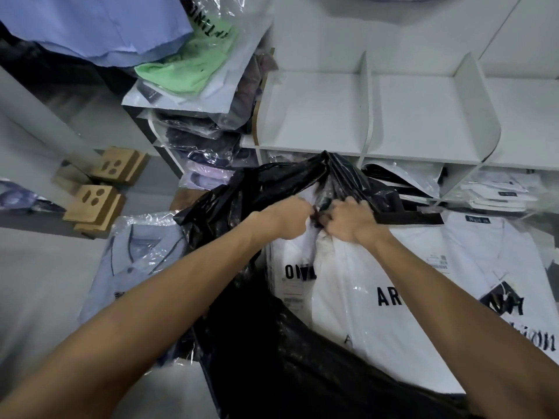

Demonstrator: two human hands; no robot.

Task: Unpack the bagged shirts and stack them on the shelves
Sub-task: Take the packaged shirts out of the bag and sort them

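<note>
Bare forearms filled the near frame, both reaching into the big black plastic sack (272, 343) that lay open over the pile. Left hand (287, 217) and right hand (351, 220) sat almost touching at the sack's bunched mouth, fingers curled tight, each grip pinching black film. They looked to be pulling against each other to tear or unknot it; the exact pinch point was hidden by the knuckles.

The white shirts in clear plastic bags with black lettering (378, 285) were lying inside and partly out of the sack, directly under the hands. A pale blue collared shirt in a clear bag (136, 261) lay just left of the sack.

My read on doing the step well:
- Pull sideways, apart, not upward. Lifting would likely drag the shirt stack with it.
- Keep the tear in the black film only; the clear inner bags were right below the knuckles and would snag easily.
- Open the sack wide enough to slide the shirts out flat, so they stack square.

White divided shelf compartments (317, 116) stood bare just behind the sack. The lower shelf already held folded white bagged shirts (493, 192).
</note>
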